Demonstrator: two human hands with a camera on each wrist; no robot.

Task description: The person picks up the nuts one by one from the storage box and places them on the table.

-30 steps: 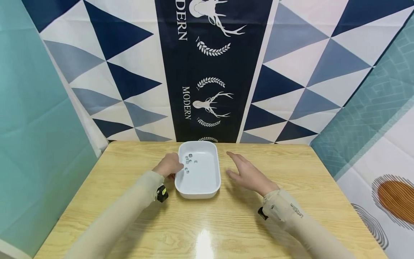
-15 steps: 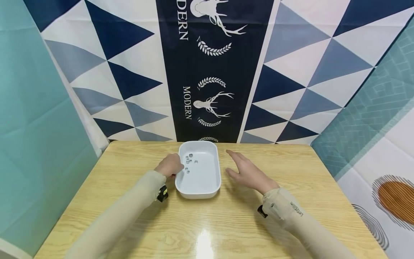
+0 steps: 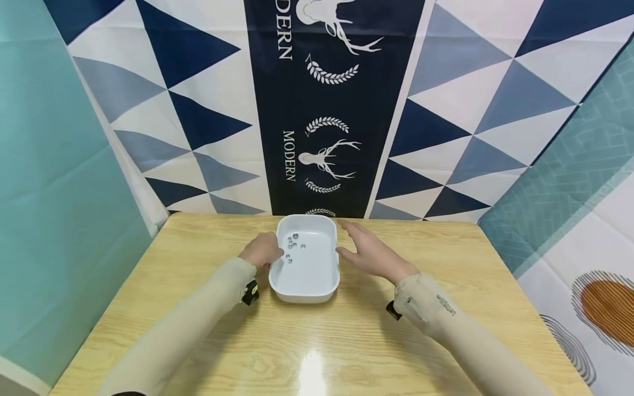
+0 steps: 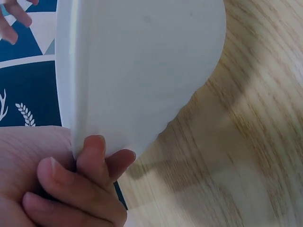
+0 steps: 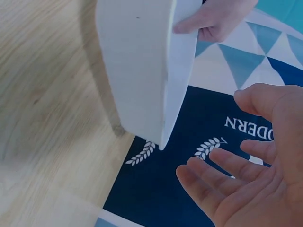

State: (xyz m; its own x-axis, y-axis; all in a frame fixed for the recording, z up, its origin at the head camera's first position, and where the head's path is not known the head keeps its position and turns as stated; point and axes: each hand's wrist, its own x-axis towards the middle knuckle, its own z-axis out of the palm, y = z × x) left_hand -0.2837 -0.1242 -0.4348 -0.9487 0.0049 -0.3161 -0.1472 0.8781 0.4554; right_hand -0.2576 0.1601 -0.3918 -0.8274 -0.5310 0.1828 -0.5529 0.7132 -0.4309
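A white rectangular tray [image 3: 317,275] with rounded corners stands near the back of the wooden table. Several small shiny, clear-looking pieces [image 3: 295,236] lie inside it, mostly toward its left side. My left hand [image 3: 262,250] grips the left rim, thumb over the edge and fingers on the outer wall. In the left wrist view its curled fingertips [image 4: 94,144] press that wall [image 4: 142,71]. Beside the right rim, my right hand [image 3: 373,254] is spread, thumb apart from the fingers. The right wrist view shows a gap between this hand [image 5: 251,179] and the tray [image 5: 135,66].
A wooden tabletop [image 3: 228,335] extends around the tray. Just behind its back edge hangs a patterned cloth [image 3: 327,165] with deer and triangles. Teal sheeting [image 3: 64,220] borders the left side, and another patterned sheet [image 3: 584,247] the right.
My right hand has moved left, close to the tray's right rim. My left hand keeps its grip on the left rim. The view has shifted slightly.
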